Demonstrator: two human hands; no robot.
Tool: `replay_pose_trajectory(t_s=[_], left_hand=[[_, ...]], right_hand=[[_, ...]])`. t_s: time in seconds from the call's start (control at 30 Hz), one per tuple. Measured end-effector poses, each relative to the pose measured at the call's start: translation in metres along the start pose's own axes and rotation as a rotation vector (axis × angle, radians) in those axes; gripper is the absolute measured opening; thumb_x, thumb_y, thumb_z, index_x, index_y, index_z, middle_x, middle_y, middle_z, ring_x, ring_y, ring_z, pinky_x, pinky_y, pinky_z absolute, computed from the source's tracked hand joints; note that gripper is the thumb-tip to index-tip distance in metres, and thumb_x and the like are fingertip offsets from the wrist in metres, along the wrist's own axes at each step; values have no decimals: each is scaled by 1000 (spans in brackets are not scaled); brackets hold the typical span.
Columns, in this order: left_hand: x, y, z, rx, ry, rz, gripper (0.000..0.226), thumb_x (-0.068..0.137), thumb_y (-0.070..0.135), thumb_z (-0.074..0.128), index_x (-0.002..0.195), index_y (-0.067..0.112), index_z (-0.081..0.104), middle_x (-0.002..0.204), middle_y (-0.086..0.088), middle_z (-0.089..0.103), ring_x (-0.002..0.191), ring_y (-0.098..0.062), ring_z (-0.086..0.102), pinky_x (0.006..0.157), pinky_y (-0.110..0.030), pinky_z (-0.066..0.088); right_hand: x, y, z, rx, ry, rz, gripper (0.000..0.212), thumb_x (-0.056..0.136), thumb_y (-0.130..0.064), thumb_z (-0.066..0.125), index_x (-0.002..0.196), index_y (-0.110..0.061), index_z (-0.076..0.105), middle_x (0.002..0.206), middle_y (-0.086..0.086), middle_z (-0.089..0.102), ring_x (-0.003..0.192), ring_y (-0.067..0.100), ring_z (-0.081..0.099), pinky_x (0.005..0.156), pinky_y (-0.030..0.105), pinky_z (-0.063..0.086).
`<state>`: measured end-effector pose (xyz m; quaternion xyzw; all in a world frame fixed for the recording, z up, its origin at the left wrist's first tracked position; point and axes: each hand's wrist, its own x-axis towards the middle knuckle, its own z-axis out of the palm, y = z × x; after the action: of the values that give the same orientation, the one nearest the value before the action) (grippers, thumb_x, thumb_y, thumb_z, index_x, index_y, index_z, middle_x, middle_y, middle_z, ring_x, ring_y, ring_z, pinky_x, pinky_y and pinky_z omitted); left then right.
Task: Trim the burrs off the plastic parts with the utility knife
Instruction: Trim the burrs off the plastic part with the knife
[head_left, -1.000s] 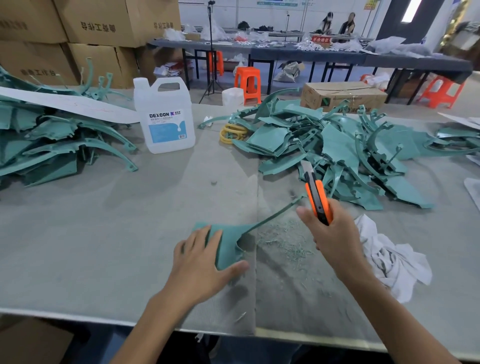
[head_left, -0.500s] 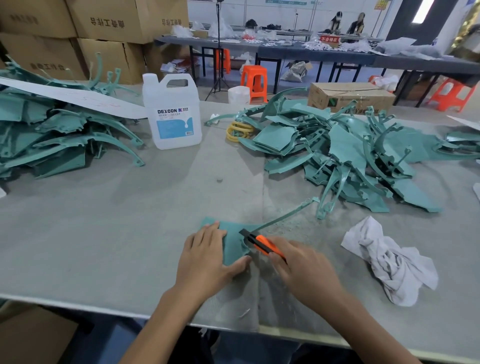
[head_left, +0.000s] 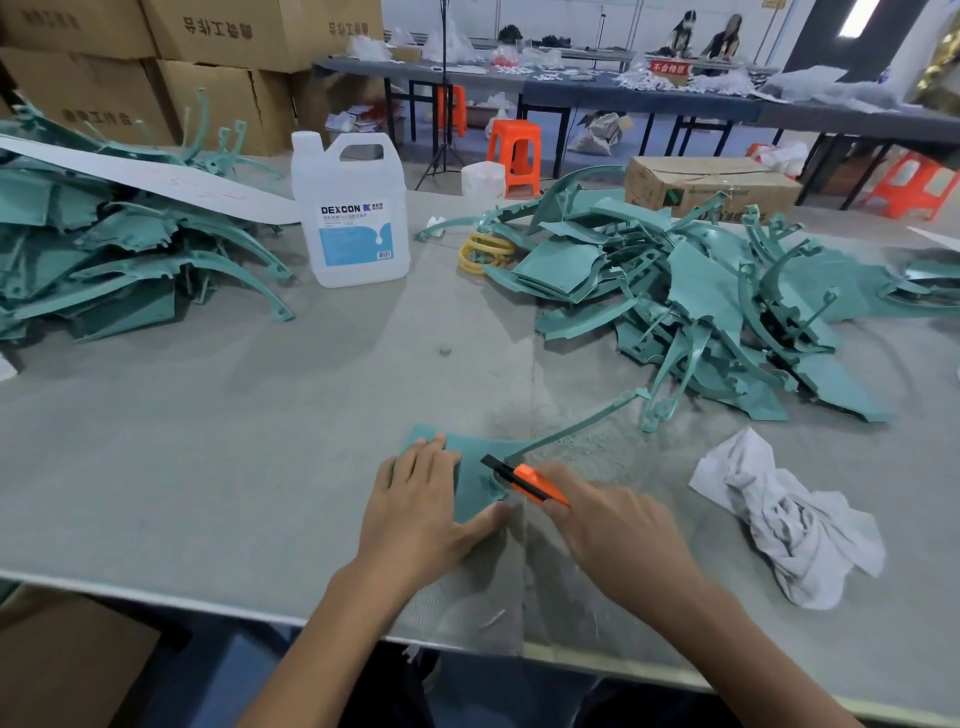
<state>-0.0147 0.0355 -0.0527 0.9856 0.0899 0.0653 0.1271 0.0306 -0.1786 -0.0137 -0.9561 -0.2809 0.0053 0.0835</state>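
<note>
At the far left of the tabletop (head_left: 208, 441), around ten o'clock from the hands, lies a heap of teal plastic parts (head_left: 104, 260) with a long white strip across its top. Just right of it, at eleven o'clock, stands a white jug (head_left: 353, 218) with a blue label.

Near the front edge, the left hand (head_left: 421, 509) lies flat with its fingers straight and close together. It presses the broad end of one teal part (head_left: 475, 467) onto the tabletop, the thumb stretched along the part's near edge. The part shows at the hand's three o'clock side, and its thin arm runs off toward two o'clock.

The utility knife (head_left: 535, 483), orange-bodied, points toward ten o'clock with its dark tip at the inner curve where that arm meets the broad end. The right hand (head_left: 618, 530) has its fingers curled round the knife's handle, just beside the left thumb.

Teal shavings (head_left: 587, 447) dust the tabletop at twelve o'clock from the right hand. A larger heap of teal parts (head_left: 701, 312) lies at one o'clock, and a crumpled white rag (head_left: 789, 519) at three o'clock.
</note>
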Motion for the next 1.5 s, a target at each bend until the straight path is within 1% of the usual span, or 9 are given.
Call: replay_pose_trajectory(t_s=[0.23, 0.63, 0.77, 0.87, 0.97, 1.1, 1.27, 1.37, 1.5], left_hand=[[-1, -1, 0, -18, -16, -12, 98, 71, 90, 15, 141, 26, 39, 164, 3, 22, 151, -15, 15, 122, -36, 13], [-2, -3, 0, -11, -26, 0, 95, 76, 89, 22, 145, 26, 35, 165, 5, 20, 151, -14, 13, 123, -36, 11], [-2, -4, -3, 0, -61, 5, 97, 77, 90, 21, 150, 27, 31, 166, 4, 16, 152, -14, 8, 124, -37, 6], [-11, -5, -6, 56, 7, -35, 99, 74, 93, 12, 150, 34, 37, 159, -1, 26, 143, -23, 16, 118, -39, 11], [-21, -10, -6, -9, 31, -80, 96, 73, 94, 13, 147, 39, 41, 156, 4, 32, 142, -19, 21, 115, -38, 16], [-3, -18, -10, -132, -97, -25, 83, 79, 90, 33, 145, 39, 38, 165, 11, 22, 153, -11, 9, 120, -45, -1], [20, -25, -15, -435, -165, 18, 78, 75, 75, 65, 137, 33, 44, 161, 13, 29, 151, -3, 6, 120, -32, -5], [22, -27, -12, -461, -146, 33, 78, 74, 73, 69, 138, 34, 45, 161, 15, 29, 151, -1, 6, 118, -27, -5], [22, -28, -10, -471, -149, 33, 84, 71, 78, 65, 140, 35, 44, 162, 15, 28, 151, -1, 5, 119, -27, -5]], right_hand=[[2, 2, -2, 2, -12, -3, 29, 105, -54, 30, 133, -45, 31, 80, -6, 59, 73, 27, 65, 59, 39, 48], [4, 7, -1, 3, 32, 11, 30, 106, -52, 30, 135, -47, 30, 78, -7, 57, 64, 22, 56, 51, 34, 33], [3, 6, -2, 9, -5, -9, 32, 105, -55, 29, 136, -48, 30, 86, -7, 65, 72, 24, 63, 58, 37, 43], [2, 8, -1, -17, 28, 18, 31, 107, -51, 29, 137, -46, 31, 86, -7, 63, 73, 25, 63, 56, 37, 39], [-2, 12, 2, 8, 26, 75, 32, 107, -51, 29, 138, -44, 31, 88, -7, 65, 66, 22, 56, 54, 35, 35], [-5, 20, 6, 95, 54, 40, 25, 106, -50, 31, 122, -36, 44, 92, -12, 61, 77, 17, 61, 58, 33, 35], [1, 33, 4, 279, 65, -57, 26, 105, -41, 45, 125, -29, 56, 107, -11, 58, 97, 14, 54, 78, 31, 41], [1, 37, 5, 233, 6, -127, 20, 106, -40, 45, 117, -27, 55, 99, -14, 51, 87, 10, 46, 72, 28, 33], [1, 43, 2, 257, -54, -173, 17, 107, -38, 44, 114, -27, 55, 98, -11, 54, 86, 12, 49, 73, 30, 37]])
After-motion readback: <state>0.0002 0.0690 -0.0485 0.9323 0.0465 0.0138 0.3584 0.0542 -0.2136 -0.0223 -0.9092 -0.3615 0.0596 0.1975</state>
